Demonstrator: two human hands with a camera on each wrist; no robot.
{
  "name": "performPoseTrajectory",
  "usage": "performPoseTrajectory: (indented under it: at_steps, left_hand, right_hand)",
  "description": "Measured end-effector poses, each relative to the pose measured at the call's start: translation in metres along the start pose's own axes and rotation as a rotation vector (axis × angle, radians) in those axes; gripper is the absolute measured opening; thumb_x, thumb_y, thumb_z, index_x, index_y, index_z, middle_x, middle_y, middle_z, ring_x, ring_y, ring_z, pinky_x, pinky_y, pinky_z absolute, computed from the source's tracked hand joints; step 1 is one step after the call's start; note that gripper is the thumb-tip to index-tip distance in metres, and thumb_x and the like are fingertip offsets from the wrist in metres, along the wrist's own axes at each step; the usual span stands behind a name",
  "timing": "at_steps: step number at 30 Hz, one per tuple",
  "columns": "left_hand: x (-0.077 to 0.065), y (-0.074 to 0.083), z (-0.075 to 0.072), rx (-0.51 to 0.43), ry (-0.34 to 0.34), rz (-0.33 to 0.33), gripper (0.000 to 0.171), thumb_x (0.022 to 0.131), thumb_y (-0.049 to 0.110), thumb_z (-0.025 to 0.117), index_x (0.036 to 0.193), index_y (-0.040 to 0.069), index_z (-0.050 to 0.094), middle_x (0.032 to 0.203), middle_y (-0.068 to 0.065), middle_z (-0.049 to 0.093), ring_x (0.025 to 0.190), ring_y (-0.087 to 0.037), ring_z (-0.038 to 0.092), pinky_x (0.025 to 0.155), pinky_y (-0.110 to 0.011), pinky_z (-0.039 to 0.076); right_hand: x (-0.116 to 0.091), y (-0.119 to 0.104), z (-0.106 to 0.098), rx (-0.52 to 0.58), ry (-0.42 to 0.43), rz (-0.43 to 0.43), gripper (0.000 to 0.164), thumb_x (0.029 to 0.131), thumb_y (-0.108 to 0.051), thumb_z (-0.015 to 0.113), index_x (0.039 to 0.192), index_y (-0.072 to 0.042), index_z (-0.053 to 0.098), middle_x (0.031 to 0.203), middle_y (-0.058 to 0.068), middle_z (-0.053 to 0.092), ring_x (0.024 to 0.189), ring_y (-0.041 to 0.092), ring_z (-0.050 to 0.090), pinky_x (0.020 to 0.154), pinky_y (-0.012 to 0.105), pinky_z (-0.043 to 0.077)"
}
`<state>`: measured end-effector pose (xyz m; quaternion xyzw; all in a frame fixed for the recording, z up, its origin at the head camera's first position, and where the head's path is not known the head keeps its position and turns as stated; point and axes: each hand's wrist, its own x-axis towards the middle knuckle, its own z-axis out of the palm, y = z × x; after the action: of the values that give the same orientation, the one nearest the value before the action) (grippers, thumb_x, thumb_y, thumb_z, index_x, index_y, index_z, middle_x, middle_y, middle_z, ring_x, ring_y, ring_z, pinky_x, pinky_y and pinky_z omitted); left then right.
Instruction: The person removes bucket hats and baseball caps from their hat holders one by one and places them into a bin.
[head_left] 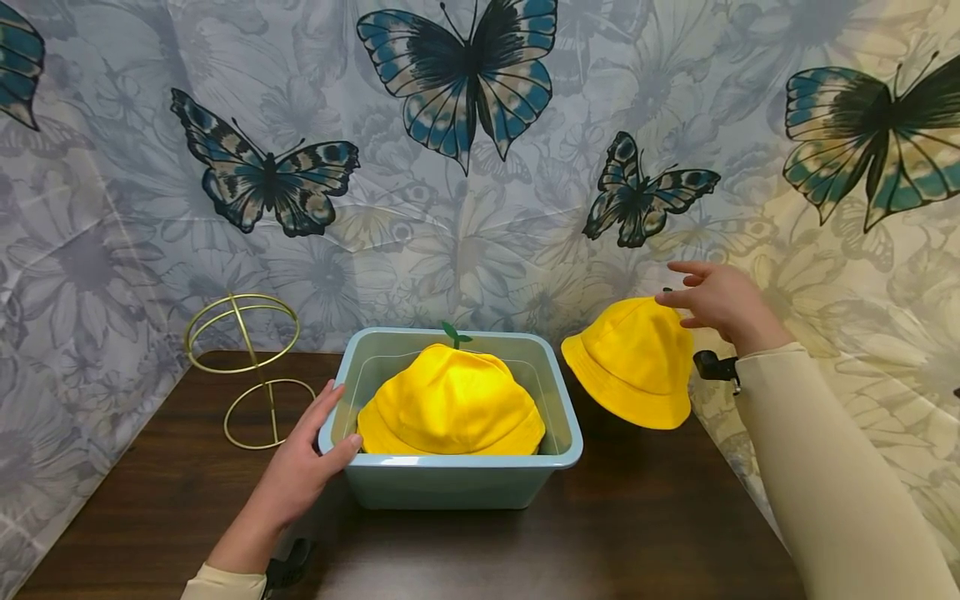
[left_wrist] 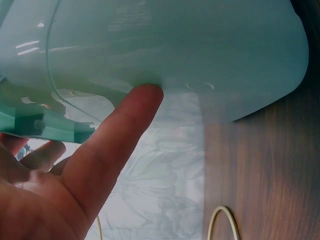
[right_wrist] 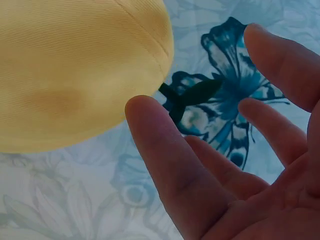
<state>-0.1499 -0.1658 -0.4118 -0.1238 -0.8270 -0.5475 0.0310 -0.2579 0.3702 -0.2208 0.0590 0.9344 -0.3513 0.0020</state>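
Observation:
A yellow bucket hat [head_left: 452,408] with a green leaf sprout on its crown lies in a pale blue-green plastic basin [head_left: 450,483]. My left hand [head_left: 300,467] touches the basin's left side near the front corner. In the left wrist view its straight thumb [left_wrist: 122,130] lies against the basin wall. A second yellow bucket hat [head_left: 633,362] sits tilted right of the basin, its support hidden. Over its crown hovers my right hand [head_left: 723,304], fingers spread and holding nothing. In the right wrist view the thumb [right_wrist: 160,145] is close to that hat's dark green sprout [right_wrist: 195,93].
A gold wire stand [head_left: 262,375] with round rings is on the dark wooden table [head_left: 150,492], left of the basin. Behind the table hangs a butterfly-patterned cloth [head_left: 465,242], which also runs down the right side.

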Motion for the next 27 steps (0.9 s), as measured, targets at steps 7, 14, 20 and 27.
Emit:
performPoseTrajectory:
  at_steps: [7,14,20,27]
  left_hand:
    - [0.0,-0.001,-0.001,0.01,0.0,0.005,0.071,0.098,0.03,0.064,0.158,0.014,0.03,0.165,-0.006,0.012,0.147,-0.043,0.012,0.103,-0.075,0.018]
    - [-0.001,-0.001,-0.001,0.014,-0.001,0.002,0.071,0.098,0.032,0.064,0.158,0.014,0.031,0.165,-0.006,0.013,0.146,-0.044,0.013,0.103,-0.075,0.019]
    - [-0.001,-0.001,-0.001,0.014,0.001,0.007,0.071,0.097,0.032,0.064,0.157,0.013,0.031,0.165,-0.006,0.013,0.146,-0.044,0.014,0.103,-0.075,0.019]
    - [-0.001,-0.002,0.0,0.009,0.001,0.013,0.07,0.097,0.03,0.064,0.157,0.012,0.032,0.165,-0.007,0.013,0.146,-0.043,0.014,0.104,-0.074,0.019]
  right_hand:
    - [0.013,-0.004,0.006,-0.049,-0.041,0.018,0.08,0.093,-0.03,0.073,0.157,-0.008,0.03,0.151,0.036,0.026,0.123,0.05,0.047,0.085,0.048,0.054]
    - [0.018,0.002,0.013,-0.115,-0.062,0.036,0.077,0.091,-0.031,0.075,0.153,-0.004,0.038,0.146,0.036,0.033,0.11,0.044,0.058,0.079,0.044,0.057]
    - [0.018,0.005,0.017,-0.179,-0.072,0.0,0.068,0.092,-0.028,0.074,0.146,0.002,0.046,0.145,0.035,0.037,0.099,0.04,0.065,0.079,0.045,0.057]
    - [0.017,0.005,0.02,-0.197,-0.054,-0.015,0.055,0.094,-0.024,0.07,0.137,0.006,0.053,0.143,0.034,0.04,0.092,0.037,0.067,0.08,0.046,0.057]
